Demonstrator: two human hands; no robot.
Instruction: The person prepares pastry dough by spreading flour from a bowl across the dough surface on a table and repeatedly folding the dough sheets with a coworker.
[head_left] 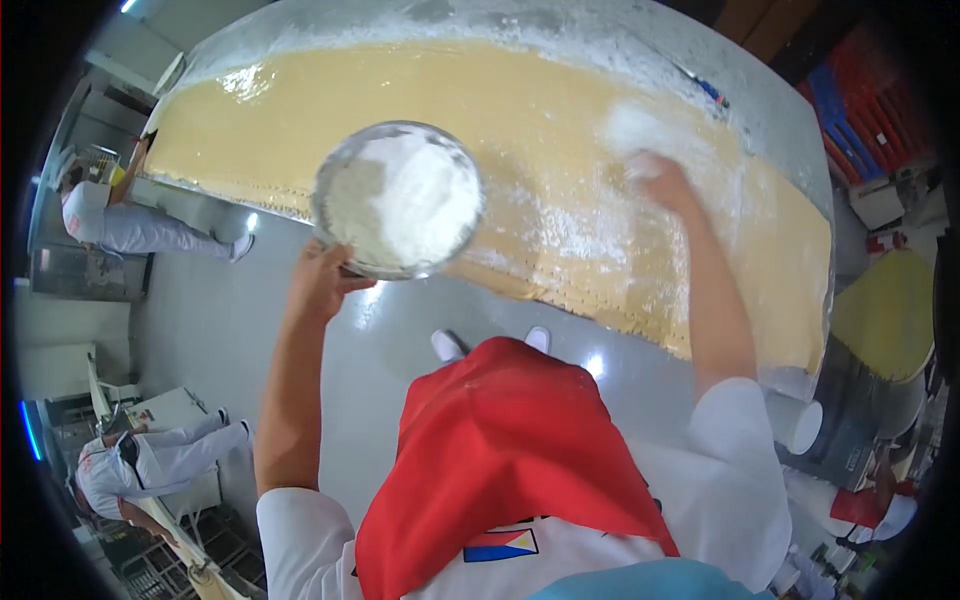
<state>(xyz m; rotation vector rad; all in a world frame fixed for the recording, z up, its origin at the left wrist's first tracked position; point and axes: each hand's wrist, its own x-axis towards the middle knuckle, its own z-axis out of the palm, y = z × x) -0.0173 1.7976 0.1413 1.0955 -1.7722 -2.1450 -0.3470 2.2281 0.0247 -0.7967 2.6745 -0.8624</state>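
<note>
My left hand (325,275) grips the near rim of a round metal bowl (345,262), held up over the table's near edge. Inside the bowl lies white flour (435,200), heaped toward its right side. A wide sheet of yellow dough (545,110) covers much of the table, with loose white powder scattered on its right part. Over that part my right hand (662,180) is stretched out, blurred by motion, so its fingers do not show clearly. A pale haze of flour (640,130) spreads just beyond it.
The metal table (640,35) curves around in front of me, with a thin tool (710,90) at its far right. Co-workers (110,210) stand at left, and one more person (860,505) at lower right. Red and blue crates (860,110) are stacked right. A white bucket (800,425) stands beside the table.
</note>
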